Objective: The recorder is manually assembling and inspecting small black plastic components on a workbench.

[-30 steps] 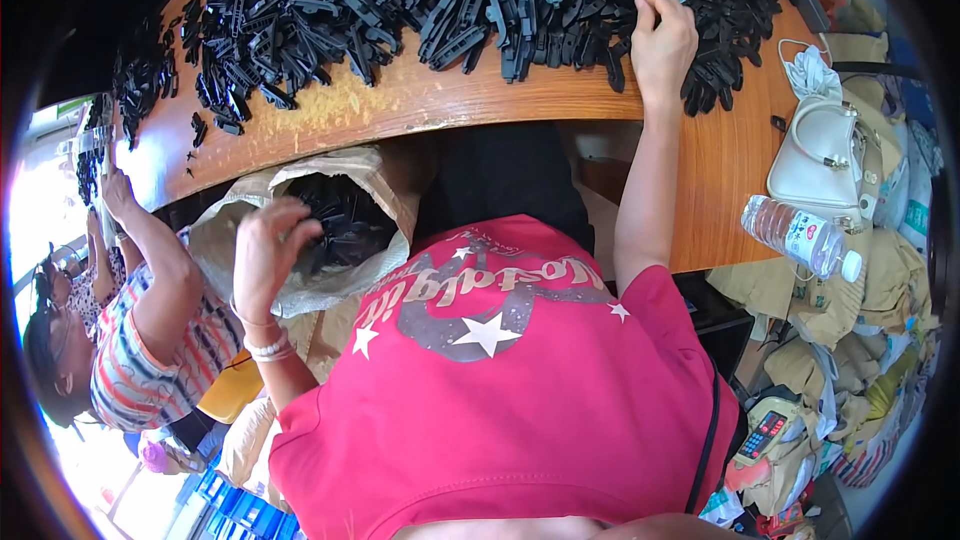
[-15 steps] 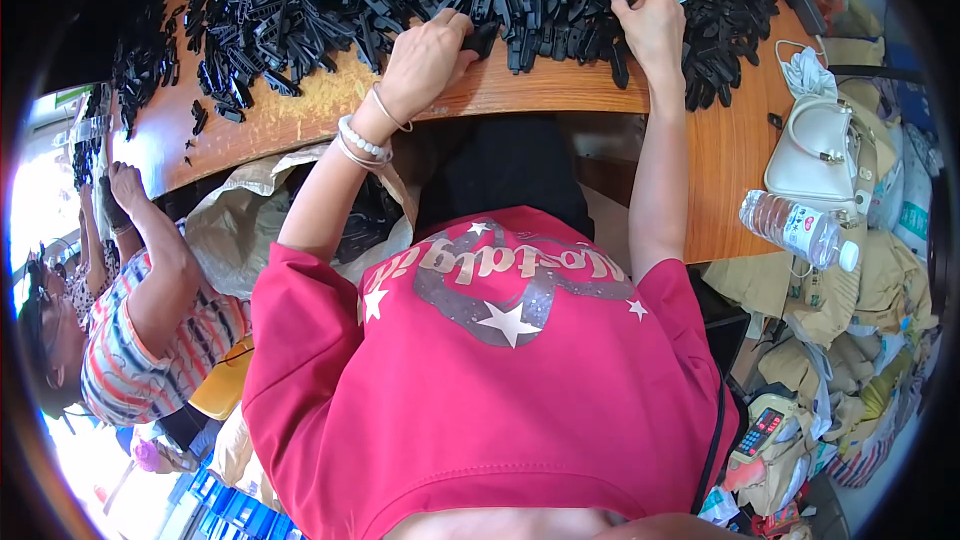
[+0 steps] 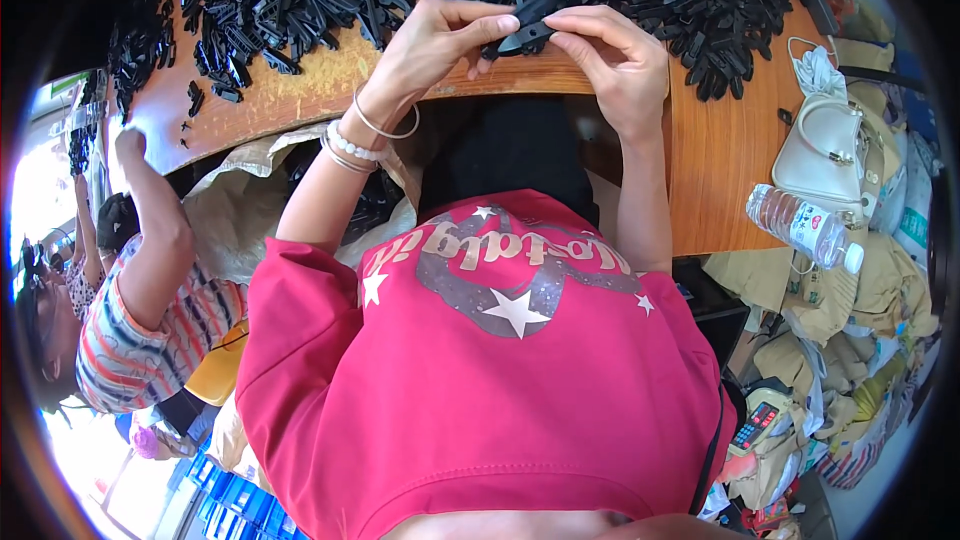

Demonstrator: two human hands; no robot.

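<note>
Between my hands, over the near edge of the table, is a small black plastic part (image 3: 532,35) with a pointed end. My left hand (image 3: 430,48) pinches it from the left, thumb on top. From the right, my right hand (image 3: 625,65) closes thumb and fingertips on its other end. Whether it is one piece or two pressed together I cannot tell. Just beyond lies a wide heap of similar long black plastic parts (image 3: 310,5), some slotted like ladders.
The wooden table (image 3: 725,160) carries a white handbag (image 3: 815,150) and a clear water bottle (image 3: 800,223) at its right side. A plastic-lined sack (image 3: 235,210) opens below the near edge. Another person (image 3: 150,290) sits at the left. Sacks and a calculator (image 3: 757,425) lie lower right.
My right hand has come left and nearer from the heap, and my left hand has shifted slightly right. Both now meet at the black part. The other person's arm has moved.
</note>
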